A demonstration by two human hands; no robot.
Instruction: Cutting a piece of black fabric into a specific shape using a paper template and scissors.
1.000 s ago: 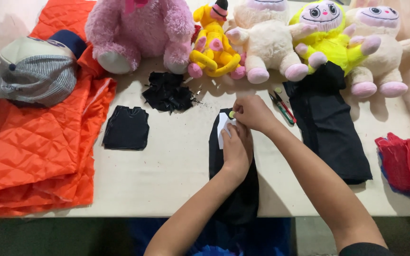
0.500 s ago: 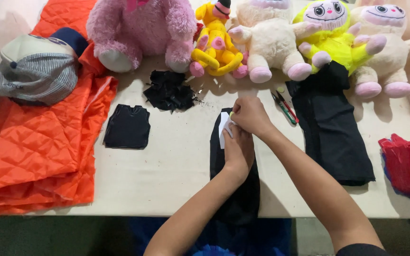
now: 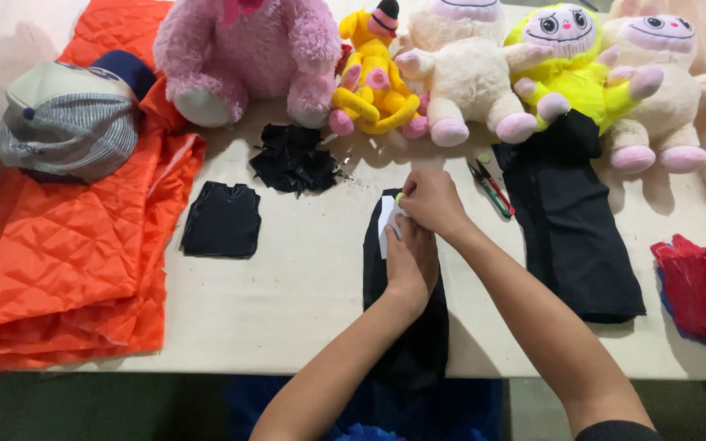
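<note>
Down at the near edge of the bench (image 3: pixel 304 318), both hands are working on a long strip of black fabric (image 3: pixel 418 343) that runs from the middle of the bench toward the person and hangs over the front edge. The left hand (image 3: pixel 410 260) lies flat, palm down, pressing the strip and a small white paper piece (image 3: pixel 386 229) against the surface. The right hand (image 3: pixel 431 202) sits just above it, fingers curled and pinched around a small yellowish marker or chalk, its tip (image 3: pixel 399 197) at the top edge of the white piece; how tightly it is held cannot be told.

Just to the right of that hand lies a pair of small snips (image 3: pixel 490 188), untouched. Beyond them a larger black cloth (image 3: pixel 574 237) stretches down the bench, and red fabric pieces (image 3: pixel 704 286) are piled at the far right edge. Left of the hands, well apart, sit a small cut black panel (image 3: pixel 222 220) and a heap of black scraps (image 3: pixel 294 159). Orange quilted fabric (image 3: pixel 67 261) covers the left end, with a striped cap (image 3: pixel 71 122) resting on it. Along the back stand plush toys: a pink one (image 3: pixel 247 49), a small yellow one (image 3: pixel 373 77), a cream one (image 3: pixel 467 73), a bright yellow one (image 3: pixel 565 57) and another cream one (image 3: pixel 663 82).
</note>
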